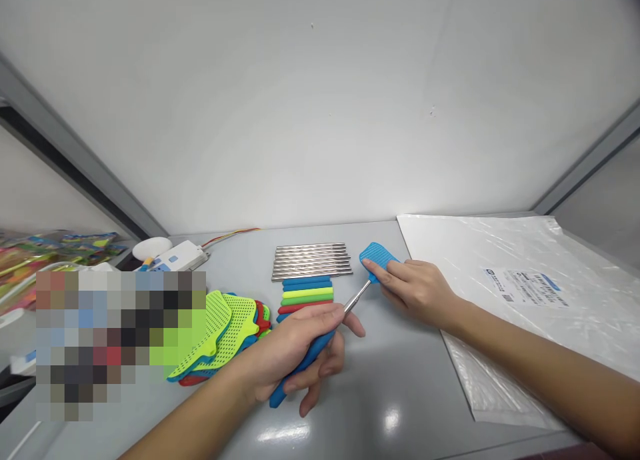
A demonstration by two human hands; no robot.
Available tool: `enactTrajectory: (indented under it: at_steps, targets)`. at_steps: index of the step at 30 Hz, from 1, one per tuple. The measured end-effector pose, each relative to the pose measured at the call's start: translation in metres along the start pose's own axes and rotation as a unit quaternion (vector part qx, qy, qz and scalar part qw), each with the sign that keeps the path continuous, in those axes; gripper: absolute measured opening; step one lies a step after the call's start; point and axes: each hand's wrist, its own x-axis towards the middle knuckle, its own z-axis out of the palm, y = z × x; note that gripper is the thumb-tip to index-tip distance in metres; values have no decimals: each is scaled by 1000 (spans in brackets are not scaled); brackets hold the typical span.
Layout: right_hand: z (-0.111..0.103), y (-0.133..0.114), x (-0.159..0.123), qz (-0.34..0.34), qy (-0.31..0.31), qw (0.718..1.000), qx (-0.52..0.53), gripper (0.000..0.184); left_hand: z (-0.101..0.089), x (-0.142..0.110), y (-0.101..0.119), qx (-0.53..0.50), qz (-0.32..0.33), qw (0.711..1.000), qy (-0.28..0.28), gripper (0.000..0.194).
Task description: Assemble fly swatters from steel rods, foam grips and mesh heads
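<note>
Swatter (361,292) slants from lower centre of the frame up rightward; I see the left hand (295,343) loosely curled round its handle (316,350), the right hand (420,288) closed on its head (376,252).

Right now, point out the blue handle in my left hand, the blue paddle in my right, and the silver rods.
Blue handle (318,347): head view, on its exposed middle part.
Blue paddle (379,253): head view, on its perforated face.
Silver rods (311,263): head view, middle of the row.

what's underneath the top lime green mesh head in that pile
Beneath the top lime head show a second lime head, a blue edge and a red piece. The rest is covered, so I can't count them.
</note>
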Motion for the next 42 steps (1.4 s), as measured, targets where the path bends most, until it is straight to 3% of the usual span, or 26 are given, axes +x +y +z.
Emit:
enactTrajectory:
  at_steps: [11,26,31,42]
  targets:
    - [0,3,-5,-15,-1,1000,-21,61,3,-1,1,-5,-6,1000,-10,36]
    - [-12,3,1,-49,-1,997,-60,47,4,-1,-3,-119,-39,990,-67,34]
    - [-17,-1,2,-39,9,994,-98,43,9,-2,-4,-169,-51,982,-62,29]
    - [-14,-1,5,-54,-52,996,44,38,13,2,-12,-208,-36,977,-35,31]
